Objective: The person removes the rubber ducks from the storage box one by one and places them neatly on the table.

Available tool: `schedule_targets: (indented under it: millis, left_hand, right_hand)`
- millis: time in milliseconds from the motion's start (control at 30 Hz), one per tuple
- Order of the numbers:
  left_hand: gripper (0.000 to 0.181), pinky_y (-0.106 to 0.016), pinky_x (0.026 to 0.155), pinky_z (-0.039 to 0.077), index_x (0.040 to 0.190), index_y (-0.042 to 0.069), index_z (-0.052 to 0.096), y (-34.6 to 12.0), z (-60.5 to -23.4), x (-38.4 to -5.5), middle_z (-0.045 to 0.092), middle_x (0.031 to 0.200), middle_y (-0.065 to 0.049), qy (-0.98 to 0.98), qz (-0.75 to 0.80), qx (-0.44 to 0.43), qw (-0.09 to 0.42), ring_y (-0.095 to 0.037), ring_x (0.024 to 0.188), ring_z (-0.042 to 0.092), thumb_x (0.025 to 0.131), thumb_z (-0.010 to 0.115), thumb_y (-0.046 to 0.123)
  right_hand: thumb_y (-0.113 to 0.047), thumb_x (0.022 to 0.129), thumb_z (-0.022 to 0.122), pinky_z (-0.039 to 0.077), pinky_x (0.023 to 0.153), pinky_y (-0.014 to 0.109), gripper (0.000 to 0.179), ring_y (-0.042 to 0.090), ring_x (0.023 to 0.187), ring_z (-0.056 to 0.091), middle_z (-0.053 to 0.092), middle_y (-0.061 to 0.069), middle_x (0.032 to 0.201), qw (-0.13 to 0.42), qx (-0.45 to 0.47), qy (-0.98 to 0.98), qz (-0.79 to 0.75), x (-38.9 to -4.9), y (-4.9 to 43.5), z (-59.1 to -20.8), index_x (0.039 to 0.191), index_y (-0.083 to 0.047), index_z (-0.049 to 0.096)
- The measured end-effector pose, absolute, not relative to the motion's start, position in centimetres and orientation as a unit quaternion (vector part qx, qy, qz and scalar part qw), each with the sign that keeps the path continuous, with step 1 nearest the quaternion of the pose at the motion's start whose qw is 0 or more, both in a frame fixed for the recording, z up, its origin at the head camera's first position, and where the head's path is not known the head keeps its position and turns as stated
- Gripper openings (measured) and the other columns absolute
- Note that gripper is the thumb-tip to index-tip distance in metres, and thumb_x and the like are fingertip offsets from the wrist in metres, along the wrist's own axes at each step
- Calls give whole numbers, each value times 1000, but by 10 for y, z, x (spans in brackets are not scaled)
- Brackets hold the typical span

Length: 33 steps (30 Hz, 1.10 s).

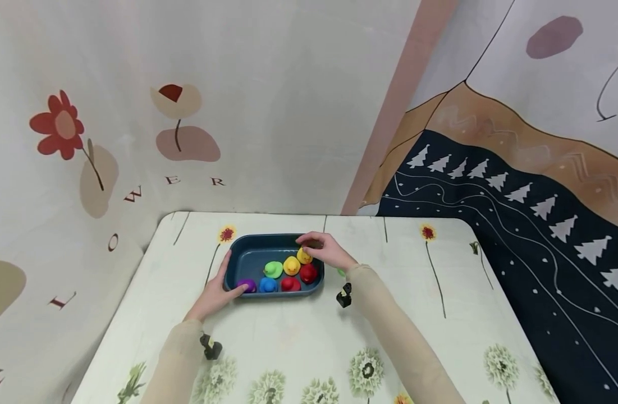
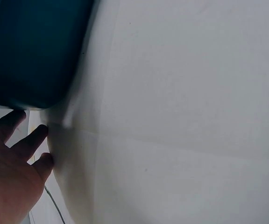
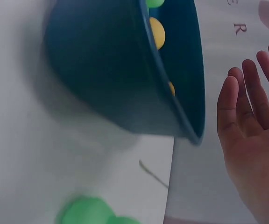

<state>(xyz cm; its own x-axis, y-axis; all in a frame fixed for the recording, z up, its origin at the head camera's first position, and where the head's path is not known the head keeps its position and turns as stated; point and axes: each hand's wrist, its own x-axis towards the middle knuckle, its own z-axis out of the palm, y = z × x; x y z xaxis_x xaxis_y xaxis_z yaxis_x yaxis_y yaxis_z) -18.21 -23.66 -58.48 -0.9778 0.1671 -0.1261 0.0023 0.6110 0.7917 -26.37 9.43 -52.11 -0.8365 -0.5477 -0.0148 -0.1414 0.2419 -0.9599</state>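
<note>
At far left, pale wall cloth printed with flowers and capital letters. Next, a beige sleeve, a small black device beside the wrist, and a left hand touching the left end of a dark blue rectangular tub: fingers extended along the outer wall, thumb straight over the near rim, not clenched.

Inside the tub, on the floor, from the near left corner: a purple toy duck, partly hidden by the thumb, contact impossible to tell; a blue duck; just behind it a light green duck; then a red duck, with a yellow duck behind. Near the right wall, a second red duck and, farther back, a second yellow duck.

Over that last duck, a right hand, fingers loosely bent and released; any touch on the duck unclear. Right of the tub, on the flower-printed tablecloth, a green object; farther right, navy cloth with white trees.
</note>
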Motion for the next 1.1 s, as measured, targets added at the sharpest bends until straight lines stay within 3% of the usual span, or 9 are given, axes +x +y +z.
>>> schedule_targets:
  millis: [533,667,900,1100]
  left_hand:
    - [103,-68,102,25,154,35,-9,-240,-583,-182,13,155,-28,894,435,40,97,-53,134,24,87,68,49]
    - [103,-68,102,25,155,34,-8,-240,-584,-182,12,156,-28,894,437,43,92,-53,134,25,87,68,48]
    - [102,-68,101,26,155,33,-8,-238,-585,-182,13,156,-27,894,437,46,94,-53,134,25,88,68,49]
    - [102,-69,102,25,154,37,-9,-236,-586,-179,13,156,-27,892,439,43,98,-53,135,25,87,68,49]
  right_hand:
    - [-9,95,62,50,85,29,27,14,99,59,59,24,121,202,-273,752,-565,-268,42,-525,120,3,63]
    - [-9,95,62,47,89,28,26,14,102,59,60,21,121,213,-289,759,-544,-268,33,-523,119,0,64]
    - [-10,94,62,43,94,28,28,14,111,54,61,5,124,244,-309,797,-458,-271,26,-521,121,-3,64]
    - [-7,94,62,44,94,27,28,16,111,55,61,7,123,277,-297,797,-447,-271,24,-526,121,-1,64]
